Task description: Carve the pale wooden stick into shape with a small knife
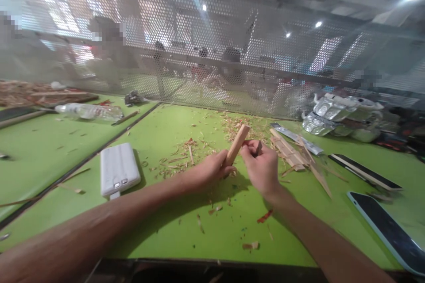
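My left hand [212, 169] grips the lower end of a short pale wooden stick [237, 143], which tilts up and to the right above the green table [166, 225]. Just to its right, my right hand [262, 163] is closed around a small dark tool, likely a blade [258, 148], held against the stick's side. Wood shavings [186, 152] lie scattered on the table around and behind both hands.
A white power bank [118, 169] lies left of my left arm. Cut wooden strips [292, 152], a metal ruler [295, 137], a dark flat bar [363, 171] and a phone [388, 230] lie at right. A plastic bottle [89, 112] and crumpled foil [341, 115] sit by the mesh screen [212, 53].
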`<state>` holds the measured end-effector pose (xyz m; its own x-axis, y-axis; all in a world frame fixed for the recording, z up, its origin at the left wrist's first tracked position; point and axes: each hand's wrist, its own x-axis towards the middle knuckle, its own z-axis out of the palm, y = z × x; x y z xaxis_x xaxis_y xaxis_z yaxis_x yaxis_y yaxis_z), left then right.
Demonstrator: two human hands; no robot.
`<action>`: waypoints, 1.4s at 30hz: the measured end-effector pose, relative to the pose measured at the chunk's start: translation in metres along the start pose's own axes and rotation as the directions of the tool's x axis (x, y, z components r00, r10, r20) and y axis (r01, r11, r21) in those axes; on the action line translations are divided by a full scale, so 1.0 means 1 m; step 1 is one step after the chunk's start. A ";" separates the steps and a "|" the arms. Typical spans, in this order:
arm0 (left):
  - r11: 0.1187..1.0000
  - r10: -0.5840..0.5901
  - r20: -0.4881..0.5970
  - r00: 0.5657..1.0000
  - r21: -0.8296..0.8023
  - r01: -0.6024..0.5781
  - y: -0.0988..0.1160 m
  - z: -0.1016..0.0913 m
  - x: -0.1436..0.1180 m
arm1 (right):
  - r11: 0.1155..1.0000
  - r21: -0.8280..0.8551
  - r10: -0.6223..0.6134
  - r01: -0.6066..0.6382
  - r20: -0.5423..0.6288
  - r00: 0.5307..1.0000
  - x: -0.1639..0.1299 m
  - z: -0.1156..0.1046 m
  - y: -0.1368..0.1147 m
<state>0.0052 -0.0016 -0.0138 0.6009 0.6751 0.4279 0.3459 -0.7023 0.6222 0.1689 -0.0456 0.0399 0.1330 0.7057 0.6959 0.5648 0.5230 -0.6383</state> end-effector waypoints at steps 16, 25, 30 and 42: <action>0.906 -0.149 0.093 0.984 -0.386 0.174 0.008 -0.015 0.000 | 0.972 0.228 0.041 -0.057 0.074 0.996 0.008 -0.003 0.012; 0.907 -0.085 0.190 0.978 -0.391 0.154 0.015 -0.019 -0.003 | 0.956 0.281 0.043 -0.086 0.155 0.987 0.008 -0.001 0.017; 0.933 -0.012 0.150 0.989 -0.353 0.065 0.011 -0.017 -0.005 | 0.959 0.260 0.062 -0.113 0.197 0.978 0.007 -0.002 0.015; 0.886 -0.187 0.259 0.948 -0.372 0.276 0.009 -0.018 -0.006 | 0.954 0.238 0.127 -0.182 0.229 0.965 0.007 -0.005 0.014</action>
<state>-0.0084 -0.0078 0.0008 0.6916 0.7123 0.1197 0.2048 -0.3522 0.9133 0.1821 -0.0352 0.0375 0.0133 0.8568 0.5154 0.3207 0.4846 -0.8138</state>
